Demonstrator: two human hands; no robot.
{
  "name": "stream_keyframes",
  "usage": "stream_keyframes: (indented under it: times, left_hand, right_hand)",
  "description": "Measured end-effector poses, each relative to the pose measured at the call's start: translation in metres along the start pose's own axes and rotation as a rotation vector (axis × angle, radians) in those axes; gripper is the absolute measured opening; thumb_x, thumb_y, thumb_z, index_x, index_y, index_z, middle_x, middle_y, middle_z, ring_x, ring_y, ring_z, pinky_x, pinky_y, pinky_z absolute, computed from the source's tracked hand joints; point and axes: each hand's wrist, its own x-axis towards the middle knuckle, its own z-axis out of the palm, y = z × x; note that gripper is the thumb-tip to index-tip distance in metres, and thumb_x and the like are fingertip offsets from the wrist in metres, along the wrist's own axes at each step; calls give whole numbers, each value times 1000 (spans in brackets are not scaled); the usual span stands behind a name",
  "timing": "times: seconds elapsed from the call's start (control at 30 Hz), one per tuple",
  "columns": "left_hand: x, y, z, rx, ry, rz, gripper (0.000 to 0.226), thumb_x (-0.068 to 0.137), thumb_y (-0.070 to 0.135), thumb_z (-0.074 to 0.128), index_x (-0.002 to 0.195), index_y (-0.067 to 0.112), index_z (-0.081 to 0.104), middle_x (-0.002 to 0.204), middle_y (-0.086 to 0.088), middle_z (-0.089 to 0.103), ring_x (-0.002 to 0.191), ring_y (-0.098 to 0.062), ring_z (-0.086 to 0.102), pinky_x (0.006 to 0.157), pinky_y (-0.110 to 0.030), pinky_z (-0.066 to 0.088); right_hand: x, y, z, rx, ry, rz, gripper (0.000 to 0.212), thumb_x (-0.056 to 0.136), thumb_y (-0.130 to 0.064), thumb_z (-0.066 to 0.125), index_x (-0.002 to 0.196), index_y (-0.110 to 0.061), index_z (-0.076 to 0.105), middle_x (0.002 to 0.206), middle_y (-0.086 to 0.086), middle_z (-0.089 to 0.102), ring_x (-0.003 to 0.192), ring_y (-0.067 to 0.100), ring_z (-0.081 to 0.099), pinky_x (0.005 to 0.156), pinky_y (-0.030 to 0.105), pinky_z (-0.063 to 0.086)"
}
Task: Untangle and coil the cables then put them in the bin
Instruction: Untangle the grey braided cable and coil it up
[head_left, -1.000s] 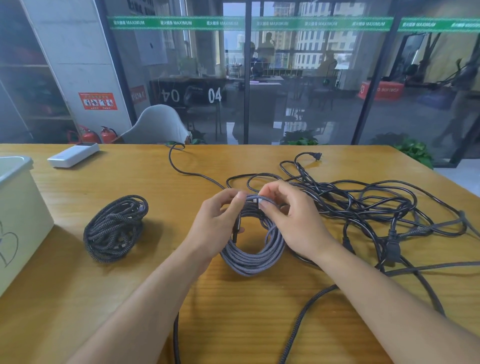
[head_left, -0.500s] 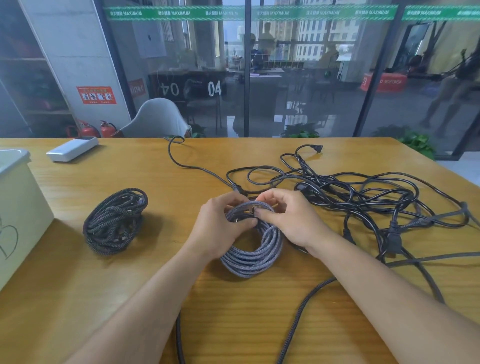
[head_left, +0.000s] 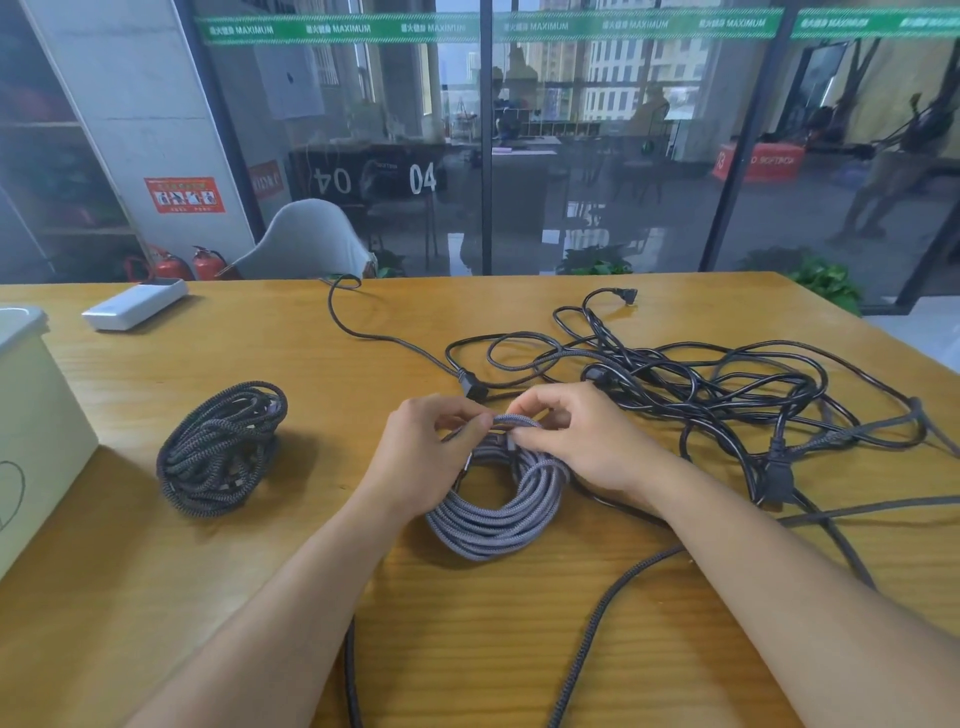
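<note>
Pinching the top of the grey braided cable coil (head_left: 493, 514) at frame centre on the wooden desk (head_left: 363, 597), left hand (head_left: 426, 457) and right hand (head_left: 582, 447) both in closed grip, probably tucking its end to secure loops; pale plastic bin (head_left: 31, 415) waiting far left.

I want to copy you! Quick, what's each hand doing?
Left hand: pinching the grey coil.
Right hand: pinching the same coil's top.

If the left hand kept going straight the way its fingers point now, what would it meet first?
The left hand points right, across the top of the grey coil. It would probably meet the right hand first, whose fingertips pinch the same strand almost against it.
</note>
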Motion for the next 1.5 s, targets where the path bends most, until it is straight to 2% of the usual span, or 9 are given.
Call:
stream_keyframes:
  times: [0.23, 0.47, 0.67, 0.8, 0.9, 1.03, 1.17, 1.3, 1.5]
  left_hand:
    - [-1, -3, -4, 46, -115, 16, 24, 81, 38, 88, 101, 36, 76, 94, 16, 75, 93, -3, 69, 87, -31, 56]
    - [-1, 1, -7, 120, -74, -41, 37, 89, 65, 64, 109, 34, 69, 97, 15, 72, 92, -2, 67, 84, -30, 56]
    - [4, 3, -14, 88, -49, -127, 37, 97, 65, 53, 109, 33, 68, 94, 11, 72, 86, -5, 65, 71, -24, 47]
    - [2, 1, -12, 148, -72, -61, 27, 105, 46, 52, 119, 30, 68, 98, 10, 73, 95, -9, 67, 77, -27, 54]
    - [2, 2, -11, 149, -59, -11, 35, 107, 44, 47, 134, 29, 64, 113, 13, 70, 104, -3, 64, 83, -16, 48]
    - [-2, 6, -7, 143, -182, 87, 51, 110, 43, 35, 157, 24, 43, 149, 11, 50, 138, 0, 40, 109, -10, 31]
    - [-6, 2, 1, 436, -344, 77, 58, 111, 44, 25, 166, 27, 17, 164, 9, 33, 153, -10, 21, 122, -28, 17]
    - [-6, 0, 2, 626, -334, 68, 58, 111, 47, 19, 166, 30, 12, 163, 8, 32, 154, -15, 20, 122, -35, 20]
    - [-18, -4, 3, 624, -195, 91, 56, 110, 49, 21, 164, 32, 22, 154, 5, 46, 149, -19, 31, 119, -36, 24]
  right_hand:
    - [0, -3, 1, -170, -46, -16, 6, 102, -28, 64, 107, -27, 67, 101, -14, 68, 90, -2, 62, 73, 10, 45]
    - [-1, -2, 3, -176, -37, -11, 3, 106, -29, 57, 105, -27, 60, 95, 2, 70, 73, 12, 58, 65, 30, 45]
    - [6, 5, -2, -74, 87, 31, 8, 100, -26, 67, 101, -31, 61, 104, -3, 72, 98, 16, 69, 91, 41, 56]
    - [5, 7, -12, -110, 26, 56, 8, 102, -32, 64, 109, -35, 62, 112, -10, 68, 102, 10, 67, 80, 30, 52]
    - [2, 4, -20, -139, -25, 45, 27, 104, -45, 59, 129, -36, 62, 128, -15, 63, 120, 2, 59, 101, 29, 48]
    - [-6, -2, -27, -294, -274, 39, 70, 101, -64, 44, 164, -40, 23, 169, -21, 23, 152, -3, 22, 123, 27, 24]
    - [-12, -5, -22, -417, -479, 136, 86, 101, -69, 37, 164, -39, -14, 170, -23, -13, 157, 0, -6, 126, 27, 5]
    - [-9, -7, -14, -549, -460, 175, 84, 102, -70, 34, 164, -39, -14, 172, -18, -11, 161, 16, -8, 130, 42, 4]
    - [-11, -18, -6, -622, -409, 162, 72, 109, -56, 33, 166, -35, -5, 175, -8, -1, 161, 21, -2, 127, 37, 3]
